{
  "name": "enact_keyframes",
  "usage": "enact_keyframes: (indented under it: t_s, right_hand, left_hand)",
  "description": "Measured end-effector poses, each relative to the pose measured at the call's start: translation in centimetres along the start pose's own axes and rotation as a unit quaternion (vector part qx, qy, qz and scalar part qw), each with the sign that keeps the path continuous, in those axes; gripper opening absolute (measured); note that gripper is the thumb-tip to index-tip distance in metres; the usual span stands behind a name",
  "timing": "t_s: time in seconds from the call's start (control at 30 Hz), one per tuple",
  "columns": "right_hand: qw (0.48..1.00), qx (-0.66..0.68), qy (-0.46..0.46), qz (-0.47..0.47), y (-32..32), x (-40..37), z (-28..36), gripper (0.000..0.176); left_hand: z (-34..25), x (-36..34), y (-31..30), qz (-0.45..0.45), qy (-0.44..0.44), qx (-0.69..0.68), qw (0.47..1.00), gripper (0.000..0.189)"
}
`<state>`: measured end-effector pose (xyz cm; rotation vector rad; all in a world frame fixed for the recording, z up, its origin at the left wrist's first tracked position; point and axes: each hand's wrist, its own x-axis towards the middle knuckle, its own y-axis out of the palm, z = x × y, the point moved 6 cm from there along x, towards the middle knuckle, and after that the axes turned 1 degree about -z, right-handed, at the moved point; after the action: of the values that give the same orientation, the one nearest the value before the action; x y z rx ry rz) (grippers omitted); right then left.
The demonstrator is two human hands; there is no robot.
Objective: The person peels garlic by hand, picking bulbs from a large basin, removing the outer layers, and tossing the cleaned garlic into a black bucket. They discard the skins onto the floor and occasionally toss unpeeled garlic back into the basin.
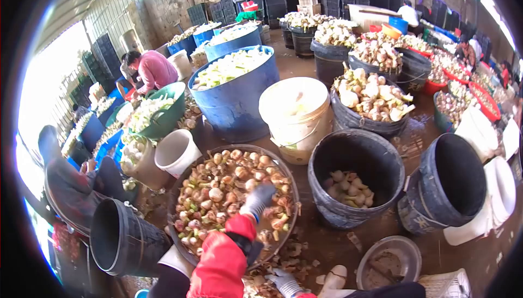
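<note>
A wide round tub of garlic bulbs (216, 195) with brownish skins and cut stems stands in front of me; its dark rim (170, 224) shows at the left. My left hand (258, 202), in a grey glove below a red sleeve, reaches over the bulbs at the tub's right side. Motion blurs its fingers, and I cannot tell whether they grip a bulb. Lower down, my right hand (285, 284) is close to the floor in a grey and white glove. Its fingers are apart beside loose garlic skins (294, 260), with nothing visible in them.
A black bucket (357, 151) with some garlic stands to the right, near a tipped black bucket (457, 178) and a metal basin (389, 262). Another black bucket (125, 238) leans at left. Behind are a cream bucket (297, 129) and a blue barrel (234, 99). People work farther back.
</note>
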<state>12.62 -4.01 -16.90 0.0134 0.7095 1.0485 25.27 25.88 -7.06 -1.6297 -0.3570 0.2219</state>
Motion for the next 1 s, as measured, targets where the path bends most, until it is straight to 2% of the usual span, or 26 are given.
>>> enact_keyframes:
  t_s: [0.03,0.07,0.1,0.13,0.17,0.23,0.27,0.3,0.33,0.37,0.43,0.47,0.5,0.53,0.57,0.6,0.63,0.7,0.77,0.83,0.87,0.9,0.97,1.0]
  right_hand:
    - [0.999,-0.027,-0.018,-0.007,-0.1,0.5,-0.7,0.029]
    - [0.998,-0.045,-0.006,0.043,0.1,1.0,-1.7,0.038]
    - [0.998,-0.040,0.000,0.044,0.5,0.9,-1.9,0.038]
    - [0.996,-0.083,0.003,0.043,0.6,0.8,-1.5,0.035]
    - [0.991,-0.127,0.006,0.039,0.7,0.6,-0.3,0.036]
    - [0.985,-0.171,0.014,0.032,0.3,0.3,1.0,0.039]
    - [0.983,-0.179,0.045,0.015,-0.1,0.2,1.1,0.038]
    - [0.980,-0.187,0.075,0.001,-0.3,0.1,1.2,0.039]
    - [0.987,-0.135,0.087,-0.032,-0.5,-0.2,1.9,0.035]
    - [0.997,-0.052,0.031,-0.051,-0.6,0.3,1.4,0.023]
    - [0.996,0.069,-0.009,-0.057,-0.2,-0.3,2.8,0.023]
    - [0.995,0.033,-0.056,-0.079,-0.1,-0.9,4.3,0.027]
    - [0.990,-0.004,-0.104,-0.100,0.2,-1.7,6.1,0.032]
    - [0.984,0.016,-0.163,-0.067,1.4,-2.6,8.4,0.034]
    - [0.985,0.017,-0.160,-0.063,1.9,-2.8,8.4,0.034]
    - [0.984,0.036,-0.161,-0.063,2.1,-3.0,8.2,0.034]
    - [0.983,0.054,-0.163,-0.064,2.2,-3.1,7.8,0.034]
    - [0.983,0.107,-0.143,-0.046,2.2,-3.5,7.4,0.033]
    - [0.982,0.093,-0.157,-0.042,1.8,-4.2,8.7,0.035]
    - [0.985,0.045,-0.158,-0.050,1.9,-4.9,9.1,0.034]
    - [0.986,-0.003,-0.158,-0.057,2.0,-5.1,9.2,0.034]
    - [0.986,-0.004,-0.159,-0.055,2.2,-5.2,8.9,0.034]
    - [0.972,-0.089,-0.194,-0.092,2.3,-5.4,8.7,0.030]
    - [0.968,-0.114,-0.208,-0.081,2.4,-5.5,8.9,0.029]
  left_hand:
    - [-0.3,-4.5,1.0,-0.004,-0.135,-0.289,0.948,0.037]
    - [-1.3,-7.3,2.8,0.085,-0.245,-0.315,0.913,0.044]
    - [0.1,-10.3,9.4,0.129,-0.303,-0.379,0.865,0.045]
    - [-0.9,-12.2,10.2,0.205,-0.287,-0.406,0.843,0.048]
    - [-1.5,-13.5,11.4,0.195,-0.233,-0.406,0.862,0.054]
    - [-1.8,-15.9,13.9,0.186,-0.261,-0.403,0.857,0.058]
    - [-2.5,-16.3,12.9,0.190,-0.261,-0.406,0.855,0.058]
    - [-3.2,-16.7,10.5,0.198,-0.287,-0.439,0.828,0.058]
    - [-3.8,-17.3,9.0,0.206,-0.314,-0.472,0.798,0.059]
    - [-3.3,-18.7,8.9,0.155,-0.404,-0.494,0.754,0.048]
    - [-5.8,-20.2,2.8,0.039,-0.472,-0.609,0.637,0.033]
    - [-6.4,-21.3,2.4,-0.005,-0.449,-0.698,0.558,0.023]
    - [-8.2,-22.0,0.0,-0.116,-0.456,-0.752,0.462,0.021]
    - [-8.9,-23.0,0.0,-0.143,-0.413,-0.771,0.462,0.023]
    - [-9.7,-23.6,-0.9,-0.169,-0.369,-0.789,0.462,0.026]
    - [-10.7,-24.5,-0.6,-0.204,-0.403,-0.819,0.355,0.038]
    - [-12.0,-25.7,-0.8,-0.192,-0.412,-0.833,0.317,0.048]
    - [-14.1,-27.0,-2.7,-0.197,-0.354,-0.841,0.359,0.049]
    - [-15.1,-28.4,-3.5,-0.168,-0.358,-0.835,0.382,0.054]
    - [-14.8,-30.0,-4.0,-0.206,-0.349,-0.663,0.629,0.063]
    - [-15.1,-30.3,-4.6,-0.216,-0.354,-0.623,0.664,0.066]
    - [-14.9,-30.9,-4.0,-0.218,-0.354,-0.623,0.663,0.066]
    - [-14.6,-31.9,-4.1,-0.222,-0.327,-0.483,0.781,0.064]
    - [-14.8,-32.0,-5.0,-0.217,-0.311,-0.402,0.834,0.065]
